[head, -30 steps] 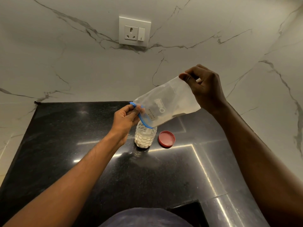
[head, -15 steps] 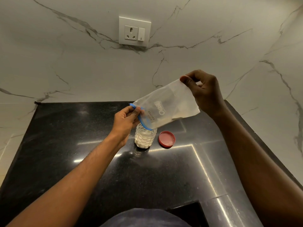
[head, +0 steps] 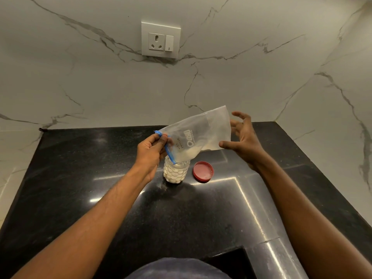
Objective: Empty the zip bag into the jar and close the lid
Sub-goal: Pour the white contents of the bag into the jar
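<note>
A clear zip bag (head: 198,135) with a blue zip strip hangs tilted, its mouth down over the open plastic jar (head: 176,171), which holds pale powder. A little powder still lies along the bag's lower fold. My left hand (head: 152,150) pinches the bag at the blue strip, just above and left of the jar. My right hand (head: 244,138) is beside the bag's raised end, fingers spread, thumb close under the bag's corner, holding nothing. The red lid (head: 203,171) lies upside down on the counter right of the jar.
The black stone counter (head: 100,178) fills a corner between white marble walls. A socket with a switch (head: 160,39) is on the back wall. A dark opening (head: 227,262) sits at the counter's near edge.
My right hand let go of the bag's raised end and opened its fingers beside it. The bag's end has dropped lower. My left hand still pinches the zip strip over the jar.
</note>
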A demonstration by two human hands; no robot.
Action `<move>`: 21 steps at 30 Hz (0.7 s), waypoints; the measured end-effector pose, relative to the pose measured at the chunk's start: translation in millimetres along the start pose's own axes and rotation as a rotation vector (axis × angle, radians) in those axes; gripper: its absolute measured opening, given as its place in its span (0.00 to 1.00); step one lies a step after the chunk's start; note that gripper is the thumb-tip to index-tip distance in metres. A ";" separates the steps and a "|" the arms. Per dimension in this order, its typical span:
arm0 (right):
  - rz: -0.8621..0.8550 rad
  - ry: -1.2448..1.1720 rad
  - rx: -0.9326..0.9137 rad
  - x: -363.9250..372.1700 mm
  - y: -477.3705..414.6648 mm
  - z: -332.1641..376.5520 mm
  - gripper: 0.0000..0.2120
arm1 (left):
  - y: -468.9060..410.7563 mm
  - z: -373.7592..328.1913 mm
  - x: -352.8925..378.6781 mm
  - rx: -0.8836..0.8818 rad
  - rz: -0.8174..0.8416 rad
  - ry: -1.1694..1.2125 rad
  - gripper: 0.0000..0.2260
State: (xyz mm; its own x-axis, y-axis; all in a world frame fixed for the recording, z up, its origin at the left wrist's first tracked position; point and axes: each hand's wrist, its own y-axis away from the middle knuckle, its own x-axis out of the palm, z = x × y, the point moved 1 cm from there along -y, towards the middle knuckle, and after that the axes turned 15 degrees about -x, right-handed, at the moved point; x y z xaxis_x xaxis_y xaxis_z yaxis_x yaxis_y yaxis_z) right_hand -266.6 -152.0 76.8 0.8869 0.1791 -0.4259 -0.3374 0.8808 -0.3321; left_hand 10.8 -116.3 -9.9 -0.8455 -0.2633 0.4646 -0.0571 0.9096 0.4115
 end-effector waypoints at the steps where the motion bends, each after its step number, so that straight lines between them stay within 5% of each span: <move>1: 0.011 0.015 0.049 1.5 1.9 -8.9 0.43 | 0.7 -0.3 0.4 -0.001 0.000 0.006 0.08; 7: -0.027 0.087 0.112 9.7 11.0 -36.3 0.10 | 3.5 -3.1 -1.3 -0.009 -0.004 0.015 0.10; 14: -0.175 0.035 -0.059 -5.5 9.8 -15.3 0.07 | 1.2 -4.1 -8.3 0.000 -0.019 0.027 0.08; 21: -0.150 0.024 -0.077 -5.9 12.1 -9.7 0.02 | 2.5 -5.1 -8.5 0.009 -0.017 0.036 0.07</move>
State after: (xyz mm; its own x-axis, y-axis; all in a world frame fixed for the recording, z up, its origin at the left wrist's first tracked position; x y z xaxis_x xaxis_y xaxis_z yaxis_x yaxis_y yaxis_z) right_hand -279.0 -146.7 67.1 0.9217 0.0369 -0.3861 -0.2258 0.8605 -0.4567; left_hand 20.5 -113.4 -8.8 -0.8248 -0.2899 0.4854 -0.0763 0.9077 0.4126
